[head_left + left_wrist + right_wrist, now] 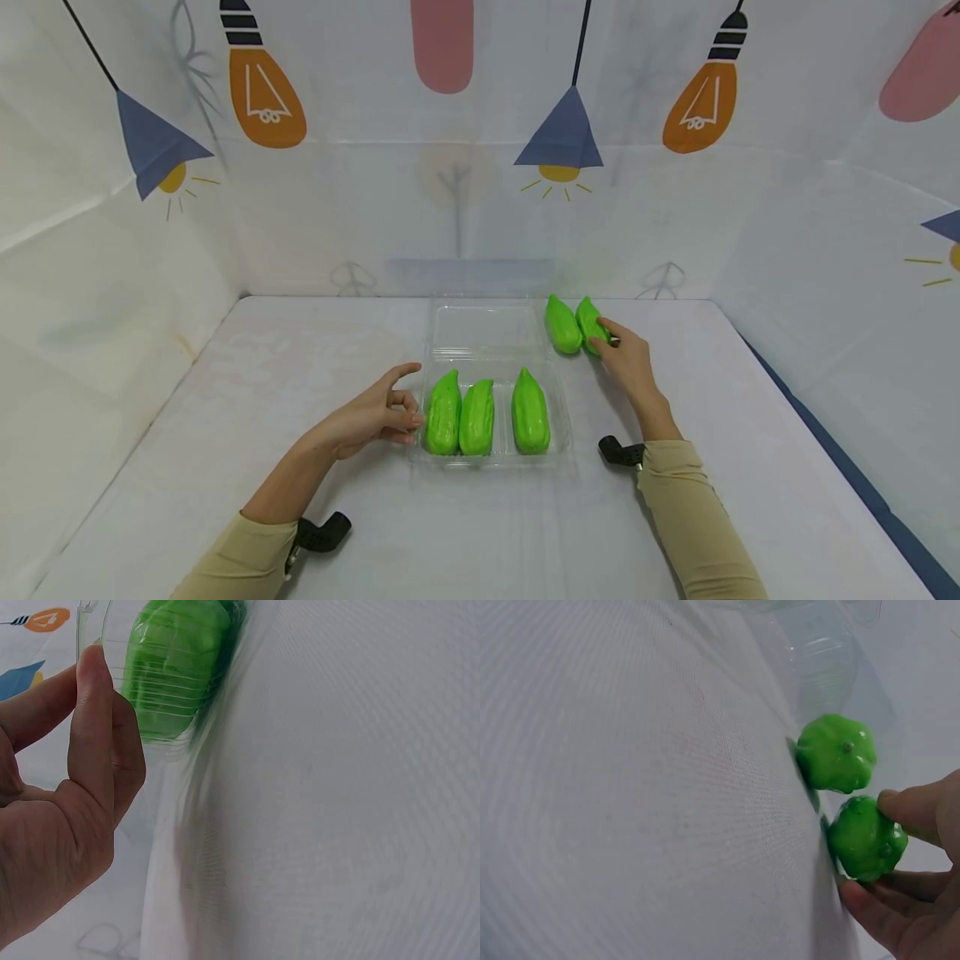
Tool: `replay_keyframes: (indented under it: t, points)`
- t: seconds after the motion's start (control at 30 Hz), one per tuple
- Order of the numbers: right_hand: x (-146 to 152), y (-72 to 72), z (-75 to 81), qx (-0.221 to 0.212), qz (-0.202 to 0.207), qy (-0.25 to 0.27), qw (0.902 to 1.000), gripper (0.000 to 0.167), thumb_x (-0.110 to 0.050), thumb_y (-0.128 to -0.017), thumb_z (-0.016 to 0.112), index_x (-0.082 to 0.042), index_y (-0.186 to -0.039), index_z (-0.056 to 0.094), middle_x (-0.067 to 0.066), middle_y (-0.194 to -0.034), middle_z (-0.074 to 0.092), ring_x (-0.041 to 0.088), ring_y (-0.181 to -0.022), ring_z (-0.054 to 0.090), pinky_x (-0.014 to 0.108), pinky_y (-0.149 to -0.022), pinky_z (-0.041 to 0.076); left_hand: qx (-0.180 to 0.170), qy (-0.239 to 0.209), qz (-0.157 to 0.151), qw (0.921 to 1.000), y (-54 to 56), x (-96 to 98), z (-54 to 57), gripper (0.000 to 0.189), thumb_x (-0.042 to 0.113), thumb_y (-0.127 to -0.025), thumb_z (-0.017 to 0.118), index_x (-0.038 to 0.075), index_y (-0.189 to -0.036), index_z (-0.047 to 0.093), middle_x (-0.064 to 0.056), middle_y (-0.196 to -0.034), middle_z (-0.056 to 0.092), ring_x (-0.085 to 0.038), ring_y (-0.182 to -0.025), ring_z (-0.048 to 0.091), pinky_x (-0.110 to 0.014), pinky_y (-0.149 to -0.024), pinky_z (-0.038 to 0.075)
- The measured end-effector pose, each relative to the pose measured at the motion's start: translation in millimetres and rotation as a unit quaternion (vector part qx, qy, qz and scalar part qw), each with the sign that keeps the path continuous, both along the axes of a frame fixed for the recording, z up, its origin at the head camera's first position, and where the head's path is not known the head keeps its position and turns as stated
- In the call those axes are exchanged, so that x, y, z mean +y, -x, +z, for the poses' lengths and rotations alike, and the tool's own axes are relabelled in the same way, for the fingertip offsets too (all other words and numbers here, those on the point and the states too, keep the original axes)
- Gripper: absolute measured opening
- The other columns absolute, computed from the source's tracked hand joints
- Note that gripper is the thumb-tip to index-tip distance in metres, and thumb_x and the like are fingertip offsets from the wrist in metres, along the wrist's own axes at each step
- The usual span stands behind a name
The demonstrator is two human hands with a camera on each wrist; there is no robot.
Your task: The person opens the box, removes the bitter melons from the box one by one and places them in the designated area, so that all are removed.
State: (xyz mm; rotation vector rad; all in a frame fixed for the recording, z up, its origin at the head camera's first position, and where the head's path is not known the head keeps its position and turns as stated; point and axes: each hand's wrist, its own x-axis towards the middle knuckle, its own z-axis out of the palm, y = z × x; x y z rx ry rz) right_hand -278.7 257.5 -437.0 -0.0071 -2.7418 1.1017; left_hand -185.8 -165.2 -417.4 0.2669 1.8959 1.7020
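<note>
A clear plastic clamshell box (502, 421) sits on the table with its lid (487, 329) folded back. Three bright green, ribbed, pointed vegetables lie in its base: two side by side at left (476, 418) and one at right (531, 412), with a gap between. My left hand (375, 412) pinches the box's left rim, index finger raised; the left wrist view has thumb and fingers at that edge. Behind the box's right side, my right hand (630, 362) holds a green ribbed vegetable (868, 838) between thumb and fingers. Another such vegetable (836, 752) lies right beside it.
A white cloth covers the table (465, 533). Behind it and at both sides rise white sheets (337, 200) printed with lamps and bulbs. Black wrist mounts (322, 532) stick out from both sleeves. A dark blue strip (825, 458) runs along the right table edge.
</note>
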Motion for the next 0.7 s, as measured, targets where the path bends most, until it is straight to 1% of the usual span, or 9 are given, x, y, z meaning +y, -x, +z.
replay_keyframes:
  t: [0.1,0.23,0.4,0.47,0.6,0.7]
  points:
    - [0.0,-0.3,0.1,-0.006,-0.004,0.003,1.0,0.054,-0.027,-0.099,0.058,-0.006,-0.147,0.047,0.027,-0.14,0.054,0.041,-0.117,0.06,0.045,-0.088,0.054,-0.003,0.005,0.007,1.0,-0.3,0.6,0.3,0.091,0.01,-0.092,0.069,0.021,-0.159,0.007,-0.003,-0.093,0.057,-0.015,-0.077,0.064,-0.029,-0.072,0.06]
    - [-0.4,-1.2,3.0,-0.008,-0.009,0.012,0.9999,0.055,-0.028,-0.098,0.058,-0.007,-0.148,0.046,0.026,-0.145,0.05,0.043,-0.124,0.055,0.052,-0.096,0.052,-0.003,0.011,0.016,0.9998,-0.1,1.1,0.5,0.091,0.011,-0.092,0.069,0.023,-0.159,0.009,-0.004,-0.093,0.056,-0.016,-0.077,0.064,-0.031,-0.074,0.06]
    - [-1.0,-3.9,8.9,-0.006,-0.01,0.008,0.9999,0.056,-0.028,-0.098,0.057,-0.006,-0.148,0.046,0.028,-0.147,0.047,0.046,-0.128,0.051,0.058,-0.1,0.048,-0.002,0.011,0.017,0.9998,0.1,0.8,0.3,0.091,0.012,-0.092,0.069,0.023,-0.159,0.009,-0.003,-0.093,0.055,-0.016,-0.075,0.064,-0.031,-0.074,0.06]
    - [-1.4,-5.3,10.8,0.003,-0.017,0.005,0.9998,0.054,-0.028,-0.098,0.057,-0.005,-0.147,0.048,0.028,-0.145,0.048,0.046,-0.127,0.051,0.058,-0.101,0.047,-0.003,0.01,0.017,0.9998,-0.3,0.6,0.1,0.09,0.012,-0.092,0.069,0.023,-0.159,0.009,-0.003,-0.093,0.055,-0.016,-0.075,0.064,-0.031,-0.074,0.06]
    - [-3.9,-8.2,16.9,0.04,-0.038,0.005,0.9985,0.05,-0.025,-0.097,0.059,-0.005,-0.142,0.053,0.027,-0.141,0.053,0.045,-0.126,0.051,0.06,-0.101,0.045,-0.005,0.009,0.019,0.9998,-1.1,0.7,0.0,0.09,0.013,-0.092,0.07,0.024,-0.158,0.01,-0.003,-0.094,0.055,-0.016,-0.076,0.063,-0.031,-0.074,0.06]
    - [-8.9,-10.3,23.8,0.064,-0.035,0.001,0.9973,0.048,-0.024,-0.097,0.059,-0.006,-0.141,0.055,0.025,-0.14,0.055,0.043,-0.125,0.052,0.059,-0.101,0.044,-0.004,0.009,0.02,0.9998,-1.2,0.8,-0.5,0.091,0.013,-0.092,0.07,0.024,-0.159,0.01,-0.003,-0.093,0.055,-0.016,-0.076,0.063,-0.031,-0.074,0.06]
